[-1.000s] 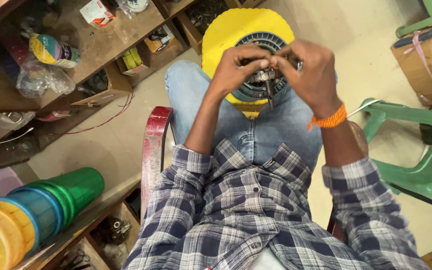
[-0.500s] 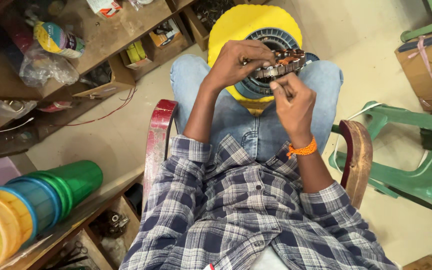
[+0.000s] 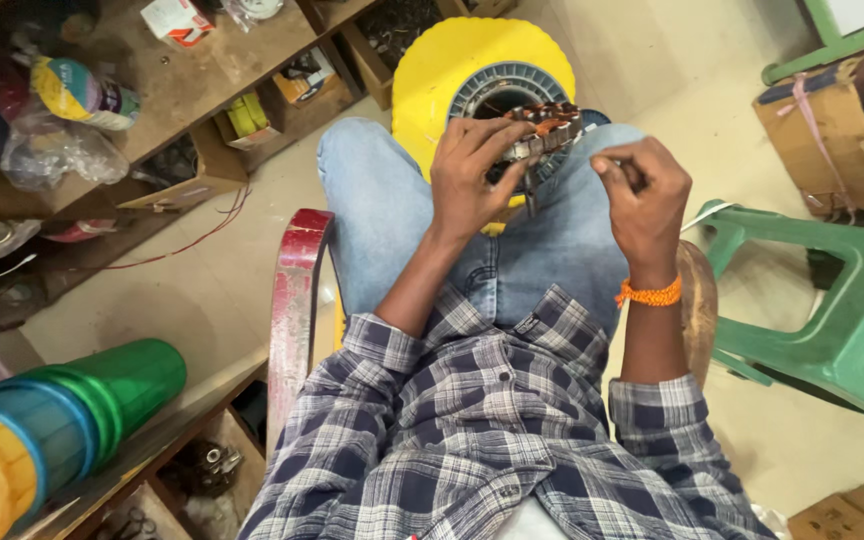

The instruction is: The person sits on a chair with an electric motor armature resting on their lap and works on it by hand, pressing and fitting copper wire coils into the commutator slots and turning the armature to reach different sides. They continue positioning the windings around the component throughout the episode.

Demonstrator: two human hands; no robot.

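The person wears a checked shirt (image 3: 492,440) in dark blue, grey and white, buttoned down the front, with both sleeves rolled or pushed up to about the elbow. Below it are light blue jeans (image 3: 392,215), faded over the thighs. Both forearms are bare. The right hand (image 3: 642,195) has an orange band (image 3: 649,294) round the wrist, perhaps knotted thread or small beads; the view is too coarse to tell which. The left hand (image 3: 472,180) wears nothing at the wrist.

Yellow stool (image 3: 432,75) on floor (image 3: 672,70)
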